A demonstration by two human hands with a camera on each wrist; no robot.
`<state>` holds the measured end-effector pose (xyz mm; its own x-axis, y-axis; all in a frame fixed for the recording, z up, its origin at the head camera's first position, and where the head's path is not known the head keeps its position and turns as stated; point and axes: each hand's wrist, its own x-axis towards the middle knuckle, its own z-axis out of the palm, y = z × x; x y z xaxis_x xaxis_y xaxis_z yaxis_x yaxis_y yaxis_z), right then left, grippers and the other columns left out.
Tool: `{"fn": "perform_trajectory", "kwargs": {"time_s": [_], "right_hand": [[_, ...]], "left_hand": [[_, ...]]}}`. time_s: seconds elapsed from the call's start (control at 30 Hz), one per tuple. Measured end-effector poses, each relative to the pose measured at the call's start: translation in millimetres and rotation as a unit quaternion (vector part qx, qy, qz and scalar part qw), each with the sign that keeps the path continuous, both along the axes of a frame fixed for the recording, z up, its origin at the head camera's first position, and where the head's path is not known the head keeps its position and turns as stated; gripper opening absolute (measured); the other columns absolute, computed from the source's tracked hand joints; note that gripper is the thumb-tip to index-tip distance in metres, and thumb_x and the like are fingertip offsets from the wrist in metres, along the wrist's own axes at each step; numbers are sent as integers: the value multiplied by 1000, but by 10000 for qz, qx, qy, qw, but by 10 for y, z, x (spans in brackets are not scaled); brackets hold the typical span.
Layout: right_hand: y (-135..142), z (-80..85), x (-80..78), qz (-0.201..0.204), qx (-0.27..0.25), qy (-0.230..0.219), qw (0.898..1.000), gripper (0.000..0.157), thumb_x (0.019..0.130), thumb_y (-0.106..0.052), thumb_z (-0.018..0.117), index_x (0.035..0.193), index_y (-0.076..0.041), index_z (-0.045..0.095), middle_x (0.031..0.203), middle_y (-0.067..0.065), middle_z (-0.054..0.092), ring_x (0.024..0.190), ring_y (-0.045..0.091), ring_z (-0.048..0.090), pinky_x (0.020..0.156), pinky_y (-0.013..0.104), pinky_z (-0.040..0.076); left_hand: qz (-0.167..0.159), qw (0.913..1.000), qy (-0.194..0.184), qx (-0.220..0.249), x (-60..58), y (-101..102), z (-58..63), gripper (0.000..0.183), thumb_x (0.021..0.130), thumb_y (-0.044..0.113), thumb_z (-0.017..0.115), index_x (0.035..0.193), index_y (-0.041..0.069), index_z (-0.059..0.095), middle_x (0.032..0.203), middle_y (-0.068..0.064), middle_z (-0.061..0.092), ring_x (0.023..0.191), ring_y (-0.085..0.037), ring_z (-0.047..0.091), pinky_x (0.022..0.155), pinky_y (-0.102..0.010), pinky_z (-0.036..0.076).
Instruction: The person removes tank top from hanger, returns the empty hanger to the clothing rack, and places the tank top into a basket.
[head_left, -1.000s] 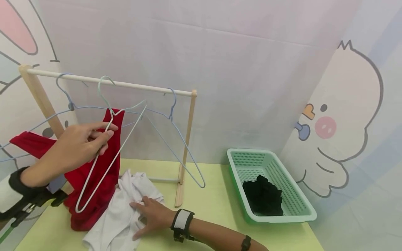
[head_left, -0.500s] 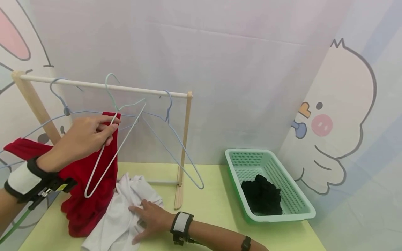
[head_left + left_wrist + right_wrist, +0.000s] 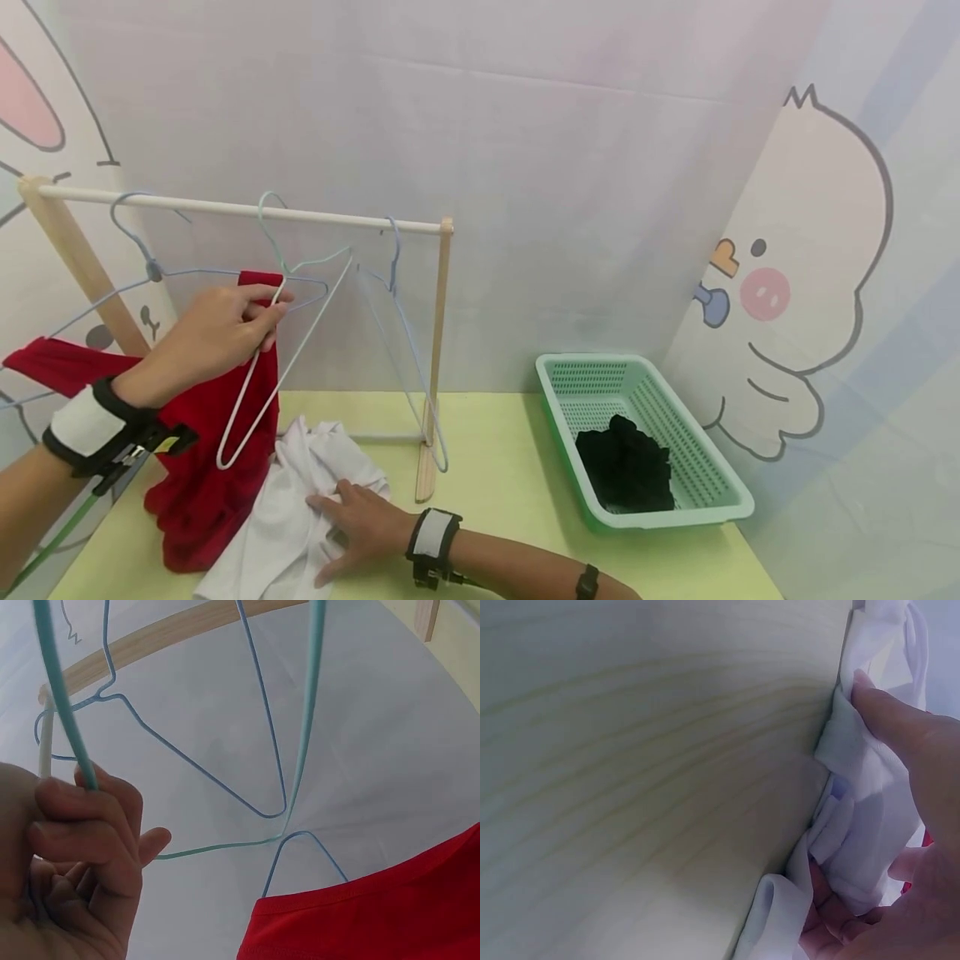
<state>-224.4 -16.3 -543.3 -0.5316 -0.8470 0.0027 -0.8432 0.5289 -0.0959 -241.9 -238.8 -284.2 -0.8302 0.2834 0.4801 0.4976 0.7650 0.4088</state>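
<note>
My left hand (image 3: pixel 225 329) pinches one side wire of a pale green clothes hanger (image 3: pixel 270 237) near its neck, thumb against fingers. The hanger's hook is over the white rail (image 3: pixel 225 205), and its frame hangs turned edgewise. In the left wrist view the green wire (image 3: pixel 309 697) runs past the curled fingers. Behind that hand a red garment (image 3: pixel 225 442) hangs from a blue hanger (image 3: pixel 112 294), its lower part bunched on the table. My right hand (image 3: pixel 363 525) rests with spread fingers on a crumpled white garment (image 3: pixel 262 521); in the right wrist view some fingertips are tucked among its folds (image 3: pixel 862 817).
A second blue hanger (image 3: pixel 408 350) hangs bare at the rail's right end, beside the wooden post (image 3: pixel 441 333). On the right of the yellow table (image 3: pixel 495 467) sits a green basket (image 3: pixel 697 417) holding black cloth (image 3: pixel 630 467). A printed curtain stands behind.
My left hand has raised the green hanger slightly, then lowered it, shifting it right along the rail. The bare blue hanger has swung round. My right hand has stayed on the white garment.
</note>
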Motion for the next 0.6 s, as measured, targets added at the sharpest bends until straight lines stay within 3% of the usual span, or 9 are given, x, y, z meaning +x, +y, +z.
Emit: {"fn": "perform_trajectory", "kwargs": {"time_s": [0.27,0.6], "right_hand": [[4,8,17,162,-128,188,9996,108,68,-71,74,152,-21,30,99,-6,37,77,0,33,60,7,24],[19,-39,-17,278,-199,386,9987,106,68,-71,74,151,-19,32,96,-6,35,75,1,31,59,7,21]], "left_hand": [[39,10000,10,-31,41,17,-72,32,101,18,54,122,-5,62,59,2,54,48,-11,46,44,-24,41],[54,9994,279,-177,73,45,-107,26,97,15,59,114,-4,65,62,5,60,64,-14,57,57,-26,49]]}}
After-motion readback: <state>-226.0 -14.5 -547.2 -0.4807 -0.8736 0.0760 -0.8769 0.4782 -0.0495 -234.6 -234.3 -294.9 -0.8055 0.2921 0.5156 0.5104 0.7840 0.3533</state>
